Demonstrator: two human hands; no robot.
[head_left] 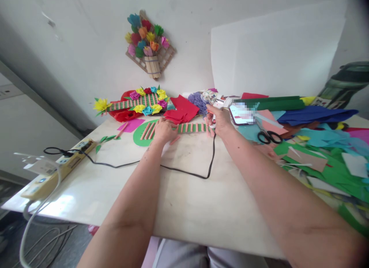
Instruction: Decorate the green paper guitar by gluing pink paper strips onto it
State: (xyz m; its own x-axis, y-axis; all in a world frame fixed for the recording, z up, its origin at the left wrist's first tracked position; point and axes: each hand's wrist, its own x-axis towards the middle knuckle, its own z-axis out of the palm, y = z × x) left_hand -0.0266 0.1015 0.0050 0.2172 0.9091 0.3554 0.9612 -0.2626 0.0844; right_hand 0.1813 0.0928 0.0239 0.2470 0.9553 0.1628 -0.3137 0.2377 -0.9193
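Observation:
My right hand (217, 120) is wrapped round a white hot glue gun (223, 103) with a black cord, over the right end of a green guitar-shaped cutout (140, 140). My left hand (165, 130) lies on the cutout's body, fingers resting on it and partly hidden. Pink strips (148, 130) cross the body, and more run in a row along the narrow neck (191, 128). A loose pink strip (174, 140) lies beside my left hand. A finished guitar decoration (141, 101) with paper flowers leans at the back.
A yellow power strip (60, 168) stands at the left, with the black cord (184, 169) crossing the table. Red paper (181, 110), purple yarn (197, 103), a phone (243, 113), black-handled scissors (269, 137), paper scraps (317, 160) and a bottle (341, 83) lie or stand behind and right.

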